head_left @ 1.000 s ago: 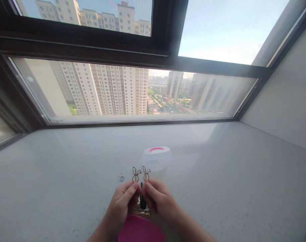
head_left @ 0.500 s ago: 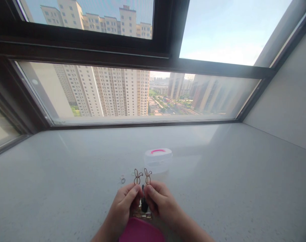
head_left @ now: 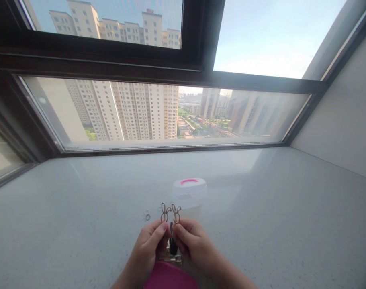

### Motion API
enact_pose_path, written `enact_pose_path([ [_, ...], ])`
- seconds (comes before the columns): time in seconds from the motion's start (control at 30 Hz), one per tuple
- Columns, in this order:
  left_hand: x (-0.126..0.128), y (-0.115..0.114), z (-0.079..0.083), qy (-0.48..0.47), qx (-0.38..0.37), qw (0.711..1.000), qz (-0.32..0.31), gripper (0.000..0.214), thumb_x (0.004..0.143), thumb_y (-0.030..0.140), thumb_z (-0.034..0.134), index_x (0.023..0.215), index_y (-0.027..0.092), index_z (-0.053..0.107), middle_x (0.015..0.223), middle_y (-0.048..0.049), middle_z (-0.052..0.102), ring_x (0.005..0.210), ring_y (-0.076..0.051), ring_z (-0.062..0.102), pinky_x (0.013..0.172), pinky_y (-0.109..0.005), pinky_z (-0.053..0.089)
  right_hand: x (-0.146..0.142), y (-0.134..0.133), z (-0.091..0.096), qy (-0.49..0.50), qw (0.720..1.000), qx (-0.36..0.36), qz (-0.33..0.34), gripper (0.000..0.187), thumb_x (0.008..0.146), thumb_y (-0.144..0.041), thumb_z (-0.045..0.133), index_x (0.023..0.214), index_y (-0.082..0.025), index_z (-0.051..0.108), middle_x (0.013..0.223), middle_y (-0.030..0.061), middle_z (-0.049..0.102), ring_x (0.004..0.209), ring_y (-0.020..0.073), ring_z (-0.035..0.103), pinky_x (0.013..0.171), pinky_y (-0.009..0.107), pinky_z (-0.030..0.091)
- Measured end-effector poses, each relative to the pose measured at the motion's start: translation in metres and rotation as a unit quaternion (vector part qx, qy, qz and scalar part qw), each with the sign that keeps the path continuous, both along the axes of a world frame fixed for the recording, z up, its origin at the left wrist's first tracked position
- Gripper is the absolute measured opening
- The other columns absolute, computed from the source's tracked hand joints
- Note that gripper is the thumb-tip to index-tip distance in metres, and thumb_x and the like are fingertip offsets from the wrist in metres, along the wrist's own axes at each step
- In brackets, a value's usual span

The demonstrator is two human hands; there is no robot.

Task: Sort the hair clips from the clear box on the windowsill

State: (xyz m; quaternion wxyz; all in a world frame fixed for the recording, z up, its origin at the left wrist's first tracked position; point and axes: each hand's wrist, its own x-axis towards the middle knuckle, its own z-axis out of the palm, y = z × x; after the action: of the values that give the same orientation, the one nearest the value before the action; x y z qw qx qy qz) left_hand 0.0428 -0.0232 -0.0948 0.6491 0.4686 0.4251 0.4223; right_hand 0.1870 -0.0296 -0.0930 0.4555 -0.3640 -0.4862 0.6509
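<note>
My left hand (head_left: 148, 239) pinches a bronze-coloured, rabbit-shaped wire clip (head_left: 164, 217) between thumb and fingers, its ears pointing up. A matching rabbit-shaped clip (head_left: 176, 218) stands in the pinch of my right hand (head_left: 193, 239). The two clips are held side by side with a narrow gap between them; their lower ends are hidden by my fingers. Below and between the hands is a black object (head_left: 173, 248), partly covered, whose kind I cannot make out. Several gold-coloured metal pieces (head_left: 173, 259) lie beneath it, beside a bright pink surface (head_left: 170, 277).
A translucent box-shaped cover (head_left: 189, 194) with a pink handle (head_left: 189, 181) stands beyond the hands on the pale speckled sill (head_left: 80, 224). Small rings (head_left: 148, 217) lie left of the clips. A dark-framed window (head_left: 170, 149) borders the back, and a white wall (head_left: 345, 112) the right.
The rabbit-shaped clip in my right hand has shifted slightly left, closer to the other one. The whole view has moved a little; both grips stay the same.
</note>
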Motion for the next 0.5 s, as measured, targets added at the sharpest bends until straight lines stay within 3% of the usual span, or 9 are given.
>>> enact_pose_path([
  [0.5, 0.0016, 0.0020, 0.0022, 0.028, 0.016, 0.999, 0.017, 0.041, 0.073, 0.053, 0.057, 0.060, 0.015, 0.050, 0.049, 0.0066, 0.036, 0.045, -0.008, 0.028, 0.043, -0.019, 0.022, -0.0007, 0.0025, -0.0019, -0.001, 1.000, 0.003, -0.018, 0.040, 0.080, -0.051, 0.052, 0.062, -0.015, 0.046, 0.040, -0.0074, 0.036, 0.034, 0.0041, 0.027, 0.035, 0.019, 0.016],
])
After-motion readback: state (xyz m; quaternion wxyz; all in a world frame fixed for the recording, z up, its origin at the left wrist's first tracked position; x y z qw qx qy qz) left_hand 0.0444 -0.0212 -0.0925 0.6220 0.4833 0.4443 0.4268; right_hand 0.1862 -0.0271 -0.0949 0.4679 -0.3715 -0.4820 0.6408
